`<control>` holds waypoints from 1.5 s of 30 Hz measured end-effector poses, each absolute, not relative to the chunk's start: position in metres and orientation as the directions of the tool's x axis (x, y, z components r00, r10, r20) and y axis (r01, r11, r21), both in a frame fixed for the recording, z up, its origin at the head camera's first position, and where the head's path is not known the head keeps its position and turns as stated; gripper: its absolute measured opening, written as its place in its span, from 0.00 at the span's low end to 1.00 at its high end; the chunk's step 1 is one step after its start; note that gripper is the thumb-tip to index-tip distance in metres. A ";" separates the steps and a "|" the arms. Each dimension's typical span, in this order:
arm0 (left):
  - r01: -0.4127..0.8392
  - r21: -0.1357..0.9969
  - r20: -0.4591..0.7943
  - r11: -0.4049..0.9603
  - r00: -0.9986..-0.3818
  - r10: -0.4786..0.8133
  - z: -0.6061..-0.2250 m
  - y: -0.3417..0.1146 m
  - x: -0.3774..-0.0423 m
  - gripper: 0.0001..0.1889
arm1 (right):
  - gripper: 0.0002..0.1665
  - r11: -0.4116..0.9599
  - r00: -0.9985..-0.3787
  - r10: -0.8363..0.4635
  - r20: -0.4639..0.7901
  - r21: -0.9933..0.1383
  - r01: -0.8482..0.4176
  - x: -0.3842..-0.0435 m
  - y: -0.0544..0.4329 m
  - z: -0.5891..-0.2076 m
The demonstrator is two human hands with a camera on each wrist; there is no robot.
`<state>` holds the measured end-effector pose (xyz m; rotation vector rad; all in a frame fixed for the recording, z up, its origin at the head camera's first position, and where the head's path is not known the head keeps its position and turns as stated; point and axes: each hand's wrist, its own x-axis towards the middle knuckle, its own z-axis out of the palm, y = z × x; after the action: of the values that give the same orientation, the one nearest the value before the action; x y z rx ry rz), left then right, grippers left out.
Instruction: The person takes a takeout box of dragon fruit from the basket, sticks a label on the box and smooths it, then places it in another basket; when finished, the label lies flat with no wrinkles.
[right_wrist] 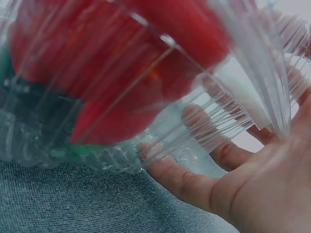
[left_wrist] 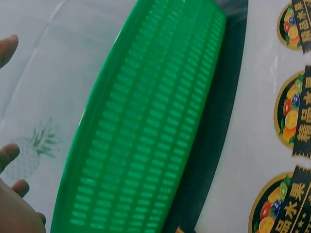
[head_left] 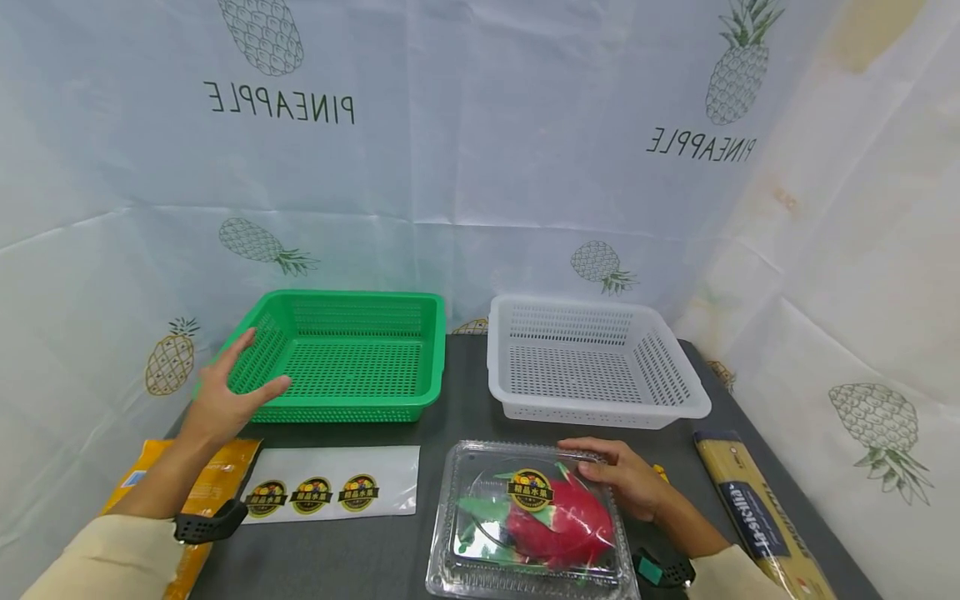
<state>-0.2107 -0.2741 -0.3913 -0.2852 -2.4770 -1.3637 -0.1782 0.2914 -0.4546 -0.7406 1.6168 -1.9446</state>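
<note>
My right hand (head_left: 624, 477) holds the far right corner of a clear plastic clamshell box (head_left: 442, 533). Inside the box lies a red dragon fruit (head_left: 573, 521) with green tips, and a round black and gold label (head_left: 530, 490) sits on the lid. Through the clear ribbed wall, the right wrist view shows fingertips (right_wrist: 194, 116) against the box's side. My left hand (head_left: 225, 400) is raised with thumb and fingers spread, holding nothing, near the left front of a green basket (head_left: 352, 412). In the left wrist view, part of that hand (left_wrist: 17, 208) shows beside the basket.
A white basket (head_left: 592, 408) stands at the back right. A white sheet with three round labels (head_left: 397, 483) lies in front of the green basket. An orange packet (head_left: 225, 475) is at the left, a pack of noodles (head_left: 757, 508) at the right. Printed cloth hangs around the table.
</note>
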 end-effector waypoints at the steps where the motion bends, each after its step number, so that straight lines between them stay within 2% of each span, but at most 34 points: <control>1: 0.300 0.788 0.340 0.537 -0.940 0.026 -0.392 -0.277 -0.211 0.45 | 0.24 -0.170 -0.726 -0.682 0.090 -0.985 0.037 -0.178 0.291 -0.454; 14: 0.201 0.712 0.318 0.673 -0.946 -0.054 -0.399 -0.300 -0.218 0.46 | 0.23 -0.194 -0.742 -0.667 0.068 -0.977 0.085 -0.176 0.291 -0.454; 29: 0.123 0.725 0.212 0.677 -0.976 -0.050 -0.421 -0.321 -0.222 0.47 | 0.23 -0.253 -0.767 -0.641 0.031 -0.952 0.174 -0.174 0.287 -0.451; 39: 0.124 0.690 0.227 0.713 -0.973 -0.050 -0.427 -0.323 -0.223 0.50 | 0.24 -0.308 -0.751 -0.655 0.084 -0.937 0.164 -0.174 0.280 -0.440; 45: 0.117 0.676 0.221 0.727 -0.974 -0.049 -0.429 -0.323 -0.222 0.51 | 0.21 -0.243 -0.799 -0.599 0.050 -0.962 0.122 -0.174 0.277 -0.423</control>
<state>-0.2225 -0.3231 -0.4286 -0.0547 -2.7073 -1.0827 -0.1739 0.2772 -0.4226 -0.5757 1.5557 -2.0824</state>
